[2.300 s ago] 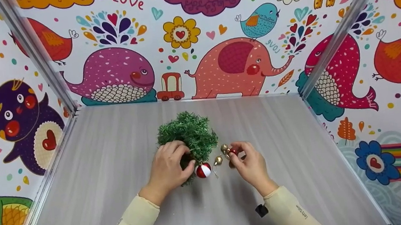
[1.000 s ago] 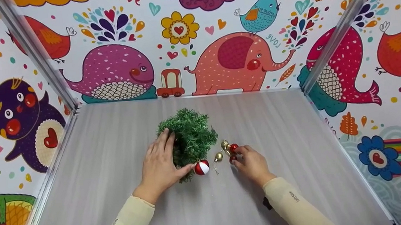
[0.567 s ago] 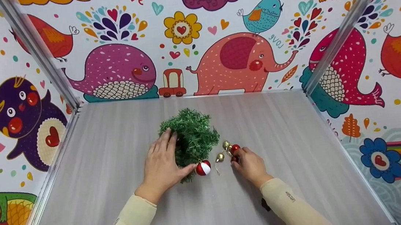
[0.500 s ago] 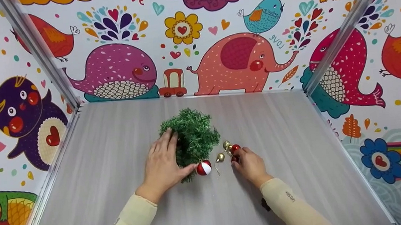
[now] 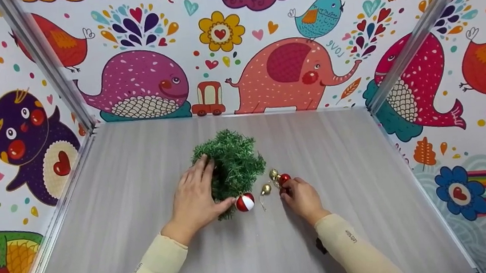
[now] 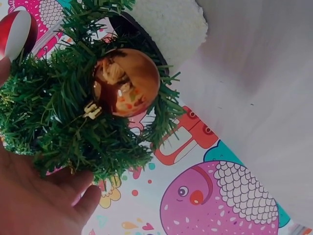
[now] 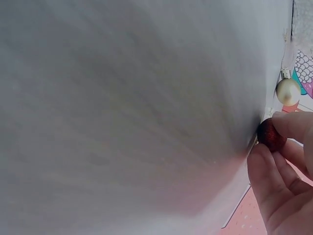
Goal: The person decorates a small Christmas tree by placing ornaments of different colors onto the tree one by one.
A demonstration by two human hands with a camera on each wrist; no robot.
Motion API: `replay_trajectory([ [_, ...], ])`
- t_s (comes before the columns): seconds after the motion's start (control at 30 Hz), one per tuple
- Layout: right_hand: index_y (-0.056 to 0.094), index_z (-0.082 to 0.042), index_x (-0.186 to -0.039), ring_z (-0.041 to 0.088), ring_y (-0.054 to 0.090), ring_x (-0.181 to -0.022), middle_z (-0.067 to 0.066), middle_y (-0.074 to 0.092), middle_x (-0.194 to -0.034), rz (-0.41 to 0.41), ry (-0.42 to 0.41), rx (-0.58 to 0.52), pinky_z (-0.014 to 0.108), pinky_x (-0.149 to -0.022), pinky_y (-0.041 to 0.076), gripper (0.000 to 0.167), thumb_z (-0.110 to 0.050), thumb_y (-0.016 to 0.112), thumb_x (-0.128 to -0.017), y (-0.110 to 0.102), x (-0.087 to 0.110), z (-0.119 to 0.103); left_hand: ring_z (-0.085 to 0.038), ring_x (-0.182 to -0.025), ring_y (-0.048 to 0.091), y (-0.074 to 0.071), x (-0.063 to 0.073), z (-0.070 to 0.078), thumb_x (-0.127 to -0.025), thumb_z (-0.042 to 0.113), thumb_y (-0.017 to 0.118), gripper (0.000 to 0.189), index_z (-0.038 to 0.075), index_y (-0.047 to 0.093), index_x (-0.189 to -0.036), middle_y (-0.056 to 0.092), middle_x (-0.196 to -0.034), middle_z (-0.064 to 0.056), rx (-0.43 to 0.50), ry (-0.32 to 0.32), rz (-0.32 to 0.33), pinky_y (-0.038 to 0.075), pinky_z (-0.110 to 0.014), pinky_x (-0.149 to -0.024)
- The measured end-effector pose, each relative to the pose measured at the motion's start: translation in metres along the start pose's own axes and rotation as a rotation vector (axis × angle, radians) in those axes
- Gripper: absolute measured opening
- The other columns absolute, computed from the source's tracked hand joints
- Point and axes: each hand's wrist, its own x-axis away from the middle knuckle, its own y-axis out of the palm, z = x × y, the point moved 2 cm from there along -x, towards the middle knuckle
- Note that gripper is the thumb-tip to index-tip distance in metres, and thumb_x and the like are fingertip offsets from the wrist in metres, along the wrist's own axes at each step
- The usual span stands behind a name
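Note:
A small artificial Christmas tree stands mid-table. My left hand rests against its left side, fingers extended, the thumb beside a red-and-white bauble on the tree. In the left wrist view a shiny copper-gold bauble sits among the branches. To the tree's right, my right hand pinches a small dark red glittery bauble between thumb and fingers, low by the tabletop. Near those fingers lie another red bauble, a gold one and a plain gold one with a string.
The grey wood-look table is enclosed by cartoon-printed walls at the back and both sides. Metal posts mark the corners. The left wrist view shows a fuzzy white piece next to the tree.
My left hand, earlier curled at the tree near the red-and-white bauble, now lies flatter along its left side. My right hand has lowered into the loose baubles and closed on a small red one.

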Motion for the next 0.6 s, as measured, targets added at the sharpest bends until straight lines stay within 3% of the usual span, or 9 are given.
replay_trajectory([
  [0.27, 0.072, -0.006, -0.097, 0.028, 0.066, -0.078, 0.006, 0.064, -0.089, 0.023, -0.065, -0.013, 0.045, -0.072, 0.055, 0.018, -0.010, 0.080, -0.082, -0.0022, -0.0014, -0.0027, -0.035, -0.141, 0.034, -0.0089, 0.0006, -0.0048, -0.077, 0.066, 0.070, 0.104, 0.000, 0.037, -0.151, 0.027, -0.160, -0.018, 0.001, 0.019, -0.025, 0.027, -0.049, -0.115],
  [0.6, 0.072, -0.005, -0.101, 0.028, 0.066, -0.083, 0.007, 0.066, -0.092, 0.006, -0.049, -0.024, 0.043, -0.076, 0.055, 0.020, -0.010, 0.079, -0.083, -0.0002, 0.0023, 0.0034, -0.037, -0.140, 0.036, -0.0097, -0.0022, -0.0099, -0.080, 0.065, 0.068, 0.103, 0.001, 0.035, -0.153, 0.026, -0.160, -0.017, 0.021, 0.060, -0.092, 0.027, -0.048, -0.115],
])
